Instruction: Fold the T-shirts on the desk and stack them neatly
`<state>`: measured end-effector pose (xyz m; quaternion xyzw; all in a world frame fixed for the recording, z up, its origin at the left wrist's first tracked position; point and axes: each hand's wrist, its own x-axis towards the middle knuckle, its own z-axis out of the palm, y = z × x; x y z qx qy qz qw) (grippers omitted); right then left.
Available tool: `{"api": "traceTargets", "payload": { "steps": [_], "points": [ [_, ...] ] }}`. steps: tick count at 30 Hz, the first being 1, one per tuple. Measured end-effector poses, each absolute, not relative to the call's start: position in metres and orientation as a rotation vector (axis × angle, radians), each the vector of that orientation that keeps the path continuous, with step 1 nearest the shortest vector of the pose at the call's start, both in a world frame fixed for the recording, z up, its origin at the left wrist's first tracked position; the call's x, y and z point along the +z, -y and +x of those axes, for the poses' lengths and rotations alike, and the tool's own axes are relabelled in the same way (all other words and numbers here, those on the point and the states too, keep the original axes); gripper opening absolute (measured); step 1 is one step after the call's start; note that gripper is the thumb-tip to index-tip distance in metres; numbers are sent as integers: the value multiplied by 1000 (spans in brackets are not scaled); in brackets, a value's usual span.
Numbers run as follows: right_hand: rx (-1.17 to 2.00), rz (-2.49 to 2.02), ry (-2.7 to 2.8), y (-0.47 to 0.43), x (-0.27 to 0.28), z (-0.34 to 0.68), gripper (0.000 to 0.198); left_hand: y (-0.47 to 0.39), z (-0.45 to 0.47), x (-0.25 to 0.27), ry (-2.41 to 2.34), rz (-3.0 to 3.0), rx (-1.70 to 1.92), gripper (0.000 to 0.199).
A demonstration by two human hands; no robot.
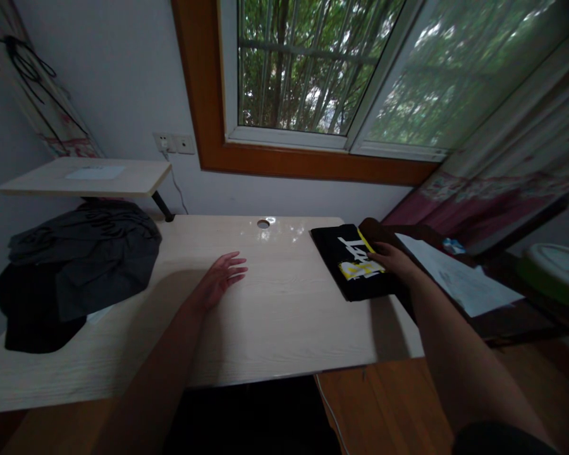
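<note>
A black folded garment [329,246], probably a T-shirt, lies flat at the right end of the pale desk [275,316], with white lettering and a yellow-and-white print facing up. My right hand [394,260] rests at the garment's right side, fingers stretched out over its edge and apart from each other. Over the middle of the desk, my left hand [220,278] is open, palm turned to the right, holding nothing. A heap of dark grey and black clothes [104,253] sits at the desk's left end, away from both hands.
A small raised shelf [137,180] bearing a paper stands behind the clothes heap. To the right, a dark brown surface [497,319] carries a white sheet [455,275] and a green-sided round container [554,278]. A window [313,69] and wall sockets [174,143] are behind the desk.
</note>
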<state>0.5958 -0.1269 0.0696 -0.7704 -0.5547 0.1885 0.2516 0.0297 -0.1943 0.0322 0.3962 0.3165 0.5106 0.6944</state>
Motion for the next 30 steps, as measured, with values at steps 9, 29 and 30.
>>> {"api": "traceTargets", "payload": {
  "steps": [9,29,30],
  "points": [
    [-595,-2250,1897,152,85,549,42,195,30,29,-689,933,1132,52],
    [10,-2090,2100,84,27,486,69,199,32,37,-668,935,1116,60],
    [8,-2086,2106,86,27,486,70,199,32,37,-666,941,1113,59]
  ]
}}
